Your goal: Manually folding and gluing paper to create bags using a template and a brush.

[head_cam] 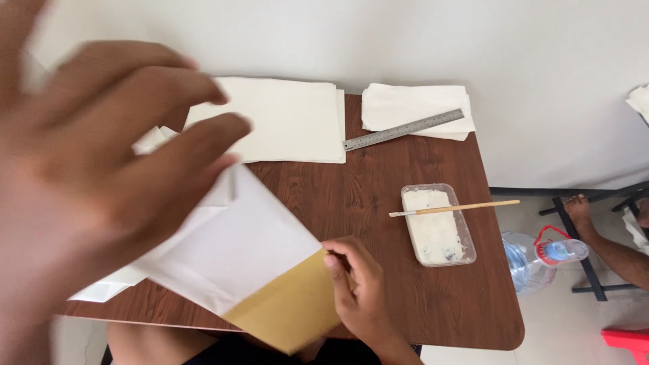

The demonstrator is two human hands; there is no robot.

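Left hand: left hand, blurred close to the lens, fingers spread over the white paper bag.
Right hand: right hand pinches the bag's tan end at the table's near edge.
Progress: bag appears folded; tan flap seemingly unfinished.
Right of bag: paste tray with brush.
Beyond bag: paper stacks, steel ruler.
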